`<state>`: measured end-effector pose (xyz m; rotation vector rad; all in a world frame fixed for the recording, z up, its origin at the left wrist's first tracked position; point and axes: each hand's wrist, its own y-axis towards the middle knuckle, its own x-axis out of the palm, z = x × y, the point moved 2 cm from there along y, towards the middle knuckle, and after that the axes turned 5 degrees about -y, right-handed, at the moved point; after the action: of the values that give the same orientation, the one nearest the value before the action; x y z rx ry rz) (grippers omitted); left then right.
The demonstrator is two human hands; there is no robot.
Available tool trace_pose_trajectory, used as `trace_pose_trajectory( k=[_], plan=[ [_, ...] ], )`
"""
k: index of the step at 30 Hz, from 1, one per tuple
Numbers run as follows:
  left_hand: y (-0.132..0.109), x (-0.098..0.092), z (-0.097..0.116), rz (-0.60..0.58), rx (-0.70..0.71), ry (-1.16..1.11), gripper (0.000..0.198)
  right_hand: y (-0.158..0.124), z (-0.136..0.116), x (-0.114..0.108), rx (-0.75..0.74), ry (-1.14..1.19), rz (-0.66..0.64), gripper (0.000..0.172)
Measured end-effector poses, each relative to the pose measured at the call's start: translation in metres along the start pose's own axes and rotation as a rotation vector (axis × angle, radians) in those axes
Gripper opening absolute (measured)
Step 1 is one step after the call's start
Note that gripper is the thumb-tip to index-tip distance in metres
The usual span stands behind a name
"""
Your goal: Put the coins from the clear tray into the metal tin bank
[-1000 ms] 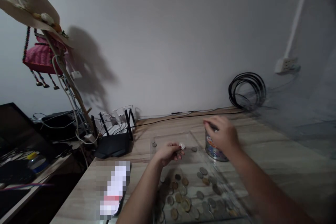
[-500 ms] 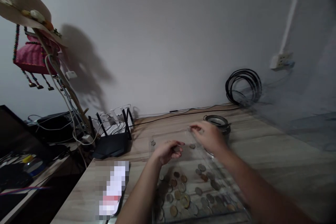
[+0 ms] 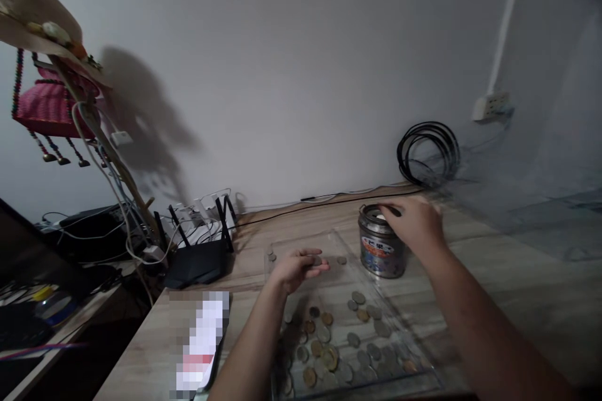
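Head view: the left hand (image 3: 294, 270) carries a coin (image 3: 316, 260), and the right hand (image 3: 418, 225) is at the tin (image 3: 382, 254).
The left hand has its fingers loosely spread, with the coin lying on them, above the clear tray (image 3: 399, 376); more coins (image 3: 329, 358) lie scattered in its near part. The right hand has its fingertips at the tin's top; I cannot tell if they pinch something. The tin stands upright on the tabletop (image 3: 141, 351), right of the tray; a phone (image 3: 207, 332) lies at left.
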<state>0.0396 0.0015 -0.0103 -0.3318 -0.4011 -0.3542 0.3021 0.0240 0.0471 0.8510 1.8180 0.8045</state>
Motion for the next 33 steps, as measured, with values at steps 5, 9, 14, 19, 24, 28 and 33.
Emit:
trace_pose_trajectory(
  k=[5, 9, 14, 19, 24, 28, 33],
  plan=[
    [0.004, -0.004, -0.002, -0.002, 0.044, 0.026, 0.031, -0.025, -0.056, 0.007, -0.178, 0.356, -0.179, 0.023],
    [0.007, -0.006, -0.003, -0.041, 0.075, 0.047, 0.032, -0.061, -0.096, 0.032, -0.310, 0.462, -0.659, 0.023],
    [0.004, -0.002, -0.003, -0.085, 0.022, 0.044, 0.022, -0.060, -0.093, 0.030, -0.253, 0.503, -0.661, 0.023],
    [0.001, 0.000, -0.001, -0.011, -0.014, 0.014, 0.031, -0.018, -0.042, 0.002, -0.063, 0.156, -0.076, 0.020],
    [0.000, 0.001, -0.001, -0.013, -0.012, 0.028, 0.028, -0.003, 0.001, 0.000, 0.120, -0.068, -0.109, 0.019],
    [0.002, -0.001, -0.002, -0.007, 0.007, 0.049, 0.028, -0.001, -0.002, 0.001, 0.041, -0.061, -0.093, 0.020],
    [0.003, -0.003, -0.003, -0.037, 0.037, 0.054, 0.030, -0.021, -0.050, 0.005, -0.153, 0.254, -0.136, 0.024]
  ],
)
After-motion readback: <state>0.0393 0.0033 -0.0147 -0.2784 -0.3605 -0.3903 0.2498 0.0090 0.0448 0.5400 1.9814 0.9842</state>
